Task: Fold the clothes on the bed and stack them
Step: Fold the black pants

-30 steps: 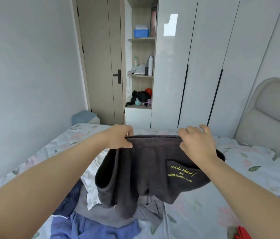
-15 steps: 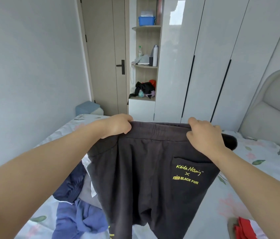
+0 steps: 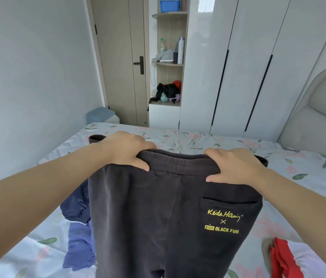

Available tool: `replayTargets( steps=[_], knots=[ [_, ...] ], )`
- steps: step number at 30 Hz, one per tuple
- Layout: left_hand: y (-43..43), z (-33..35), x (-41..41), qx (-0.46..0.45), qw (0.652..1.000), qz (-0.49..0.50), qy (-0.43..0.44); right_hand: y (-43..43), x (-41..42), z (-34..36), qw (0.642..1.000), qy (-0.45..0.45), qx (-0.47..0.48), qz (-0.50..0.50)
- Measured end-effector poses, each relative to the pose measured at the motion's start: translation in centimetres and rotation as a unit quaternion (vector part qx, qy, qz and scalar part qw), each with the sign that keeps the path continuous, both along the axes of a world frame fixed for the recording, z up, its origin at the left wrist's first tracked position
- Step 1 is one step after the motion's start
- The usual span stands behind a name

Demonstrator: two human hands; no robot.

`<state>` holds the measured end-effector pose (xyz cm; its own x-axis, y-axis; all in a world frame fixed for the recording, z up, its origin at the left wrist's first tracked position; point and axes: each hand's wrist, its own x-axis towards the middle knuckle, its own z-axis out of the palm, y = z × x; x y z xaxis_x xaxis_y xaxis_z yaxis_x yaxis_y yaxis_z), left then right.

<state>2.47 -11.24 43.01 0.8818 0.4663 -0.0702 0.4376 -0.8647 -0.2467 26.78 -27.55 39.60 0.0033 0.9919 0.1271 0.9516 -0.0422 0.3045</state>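
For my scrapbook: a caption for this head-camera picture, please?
Left hand and right hand hold trousers by the waistband above the bed.

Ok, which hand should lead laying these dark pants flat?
Probably the right hand: both grip the waistband, but more bare sheet lies on its side; blue clothes lie below the left hand.

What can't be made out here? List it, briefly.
All in the head view:
- Dark trousers: the legs are cut off by the bottom edge.
- Left grip and right grip: fingertips are hidden behind the waistband.
- Blue clothes: mostly hidden behind the trousers, so their type is unclear.
- Red garment: cut off by the bottom edge.
- Shelf items: too small to identify.
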Motion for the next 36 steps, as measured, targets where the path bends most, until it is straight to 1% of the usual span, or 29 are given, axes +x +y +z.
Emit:
replayTargets(
  steps=[2,4,6,8,9,11,13,15,17,19,21,22,23,25,26,28,29,30,32,33,34,36],
  knots=[
    [0.0,-0.4,-0.1,-0.012,1.0,-0.002,-0.026,0.1,0.3,-0.3,0.999,-0.028,0.011,0.015],
    [0.2,-0.8,-0.4,-0.049,0.997,0.012,-0.065,0.1,0.5,-0.6,0.998,-0.034,0.05,0.032],
    [0.6,-1.1,-0.5,-0.117,0.989,0.012,-0.094,0.2,0.7,-0.9,0.996,-0.011,0.082,0.033],
    [0.7,-1.1,-0.8,-0.19,0.973,0.016,-0.128,0.4,0.7,-0.9,0.996,0.013,0.084,0.017],
    [0.7,-1.0,-1.0,-0.22,0.963,0.022,-0.155,0.5,0.8,-0.8,0.996,0.035,0.082,0.007],
    [0.7,-0.8,-1.2,-0.275,0.939,0.043,-0.204,0.4,0.9,-0.2,0.992,0.109,0.066,-0.019],
    [0.8,-1.0,-1.3,-0.306,0.925,0.073,-0.214,0.3,0.9,0.3,0.981,0.191,0.026,-0.033],
    [0.9,-1.8,-0.8,-0.281,0.936,0.116,-0.175,0.6,0.6,0.1,0.966,0.251,-0.032,-0.05],
    [0.6,-2.9,0.2,-0.236,0.949,0.15,-0.148,1.1,0.2,-0.7,0.953,0.285,-0.059,-0.081],
    [-0.1,-3.9,1.6,-0.186,0.953,0.179,-0.16,1.5,-0.2,-1.5,0.943,0.306,-0.046,-0.119],
    [-1.0,-4.5,3.1,-0.162,0.943,0.219,-0.194,1.8,-0.8,-2.0,0.926,0.336,-0.029,-0.168],
    [-1.4,-4.7,3.8,-0.169,0.931,0.241,-0.217,2.0,-1.1,-2.1,0.908,0.37,-0.022,-0.194],
    [-1.7,-5.0,4.6,-0.187,0.916,0.261,-0.241,2.2,-1.4,-2.3,0.882,0.417,-0.016,-0.218],
    [-2.4,-5.2,5.8,-0.246,0.875,0.293,-0.296,2.4,-1.8,-2.5,0.813,0.526,-0.01,-0.251],
    [-2.6,-5.3,6.3,-0.286,0.848,0.307,-0.325,2.4,-2.0,-2.6,0.776,0.575,-0.01,-0.259],
    [-3.0,-5.5,7.2,-0.387,0.779,0.323,-0.372,2.1,-2.5,-2.5,0.702,0.662,-0.018,-0.263],
    [-3.4,-5.5,7.5,-0.449,0.737,0.323,-0.389,2.0,-2.8,-2.5,0.667,0.698,-0.025,-0.259],
    [-3.8,-5.4,7.7,-0.507,0.694,0.319,-0.399,1.9,-3.1,-2.4,0.639,0.724,-0.029,-0.257],
    [-4.9,-5.3,7.8,-0.591,0.632,0.303,-0.399,1.9,-3.6,-2.3,0.597,0.76,-0.024,-0.258],
    [-5.3,-5.3,7.8,-0.621,0.611,0.293,-0.393,1.9,-3.7,-2.3,0.58,0.772,-0.018,-0.26],
    [-5.7,-5.3,7.6,-0.645,0.597,0.282,-0.385,1.9,-3.9,-2.2,0.567,0.78,-0.011,-0.263],
    [-6.2,-5.3,7.3,-0.679,0.585,0.261,-0.359,1.8,-3.9,-2.1,0.547,0.792,0.007,-0.271]
  ],
)
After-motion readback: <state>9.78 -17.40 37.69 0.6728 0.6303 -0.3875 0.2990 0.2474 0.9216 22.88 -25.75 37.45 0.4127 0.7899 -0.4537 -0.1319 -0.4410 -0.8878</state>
